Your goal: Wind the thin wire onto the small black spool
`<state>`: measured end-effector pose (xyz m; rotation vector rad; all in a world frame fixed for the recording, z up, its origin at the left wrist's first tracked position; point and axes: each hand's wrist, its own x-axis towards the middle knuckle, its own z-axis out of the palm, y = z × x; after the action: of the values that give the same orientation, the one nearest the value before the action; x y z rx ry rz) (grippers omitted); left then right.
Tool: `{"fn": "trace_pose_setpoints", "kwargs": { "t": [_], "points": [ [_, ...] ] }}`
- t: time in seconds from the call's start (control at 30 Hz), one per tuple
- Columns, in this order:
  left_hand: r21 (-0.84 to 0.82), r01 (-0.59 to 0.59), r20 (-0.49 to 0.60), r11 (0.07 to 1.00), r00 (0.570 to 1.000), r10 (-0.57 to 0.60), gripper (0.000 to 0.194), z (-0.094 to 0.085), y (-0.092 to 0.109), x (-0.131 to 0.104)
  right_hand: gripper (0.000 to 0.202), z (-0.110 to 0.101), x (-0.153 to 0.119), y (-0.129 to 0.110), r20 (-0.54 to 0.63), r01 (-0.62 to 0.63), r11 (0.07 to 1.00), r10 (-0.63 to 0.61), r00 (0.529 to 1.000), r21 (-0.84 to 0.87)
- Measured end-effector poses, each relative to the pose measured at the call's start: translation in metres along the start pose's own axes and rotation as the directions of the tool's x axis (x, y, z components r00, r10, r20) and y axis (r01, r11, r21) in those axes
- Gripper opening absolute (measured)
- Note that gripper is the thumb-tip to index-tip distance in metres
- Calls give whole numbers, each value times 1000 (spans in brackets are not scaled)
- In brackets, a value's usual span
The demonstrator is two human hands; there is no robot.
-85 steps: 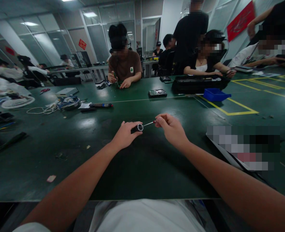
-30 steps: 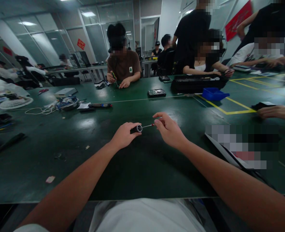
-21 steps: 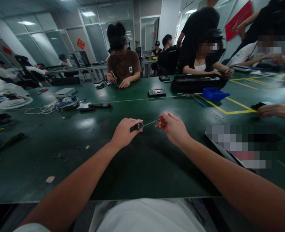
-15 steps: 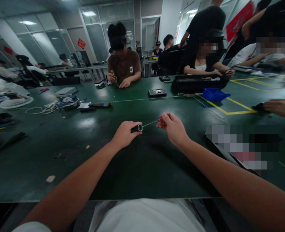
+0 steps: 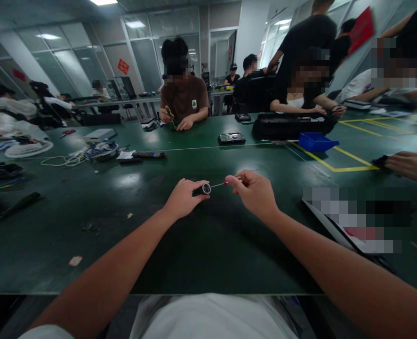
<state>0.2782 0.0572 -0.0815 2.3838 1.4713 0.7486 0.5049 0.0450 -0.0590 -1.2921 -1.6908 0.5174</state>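
Note:
Above the green table, my left hand (image 5: 183, 197) is closed around a short black cylinder (image 5: 198, 191), whose round, silver-rimmed end faces me. It looks like a small flashlight, though its kind is not certain. My right hand (image 5: 257, 192) pinches the red handle of a screwdriver (image 5: 218, 184). Its thin metal shaft points left, with the tip at the cylinder's rim; I cannot tell whether it goes inside. My right fingers hide most of the handle.
A blue bin (image 5: 317, 141) stands at the back right, near a black device (image 5: 231, 138). Tools and cables (image 5: 102, 151) lie to the left, with paper scraps (image 5: 75, 261) nearer me. A co-worker's hand (image 5: 411, 165) rests at the right. Co-workers sit opposite.
My right hand's fingers have turned and shifted around the screwdriver handle, and its shaft lies a little flatter. The left hand keeps its hold on the cylinder. The view has shifted slightly.

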Motion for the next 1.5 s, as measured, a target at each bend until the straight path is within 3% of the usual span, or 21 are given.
{"fn": "trace_pose_setpoints", "kwargs": {
  "t": [0.27,0.43,0.63,0.83,1.03,1.17,1.27,1.5],
  "points": [
    [-11,-40,31,999,999,40,40,2,-7,1,17,-1,-5,-4,136,197,980,-192,972,-27],
    [-17,-47,25,999,999,48,41,1,-5,-1,31,-2,-3,-7,136,125,986,-109,985,-113],
    [-4,-45,-10,999,999,45,38,1,-8,-1,27,1,-2,-4,141,165,982,-152,978,-86],
    [-24,-45,-2,999,999,45,38,0,-8,-1,34,1,1,-4,207,108,984,-77,975,-143],
    [-12,-60,-2,998,998,60,39,2,-10,-1,24,3,-1,-2,155,137,990,-132,979,-18],
    [-18,-70,-11,997,998,70,38,2,-11,-1,21,2,0,-1,184,119,992,-109,977,-45],
    [-14,-57,-10,998,998,57,38,3,-12,-1,32,1,1,-2,219,89,991,-65,973,-102],
    [2,-61,-3,998,998,61,37,3,-12,-1,26,2,-2,-4,195,132,991,-127,973,-12]
  ]
}}
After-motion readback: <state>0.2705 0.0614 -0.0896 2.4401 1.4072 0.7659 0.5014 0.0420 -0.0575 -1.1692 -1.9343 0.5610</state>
